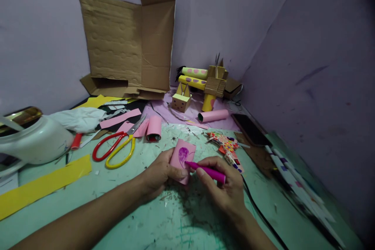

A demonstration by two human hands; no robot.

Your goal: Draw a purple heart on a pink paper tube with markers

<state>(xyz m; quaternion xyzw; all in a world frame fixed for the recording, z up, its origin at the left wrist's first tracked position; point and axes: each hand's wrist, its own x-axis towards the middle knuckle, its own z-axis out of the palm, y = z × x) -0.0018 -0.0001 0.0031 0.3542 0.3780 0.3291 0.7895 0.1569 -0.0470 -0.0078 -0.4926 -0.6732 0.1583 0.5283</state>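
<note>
My left hand point(162, 172) is closed around a pink paper-covered tube point(190, 152), thumb pressed on its lower front. A rounded purple patch, coloured in at the top, shows on the tube, with a curved outline beside it. In my right hand point(224, 183) is a magenta marker point(209, 172), its tip touching the tube at the lower part of that patch. Scissors point(120, 146) with one red and one yellow handle lie open left of my hands. Behind them stands another pink tube point(154, 128).
A patterned glue gun point(227, 144) lies on the right, its black cord point(260, 213) running forward. Beyond are a phone point(251, 129), a third pink tube point(213, 115) and a small cardboard box with a face point(181, 103). Yellow paper point(47, 181) and a white pot point(43, 136) occupy the left.
</note>
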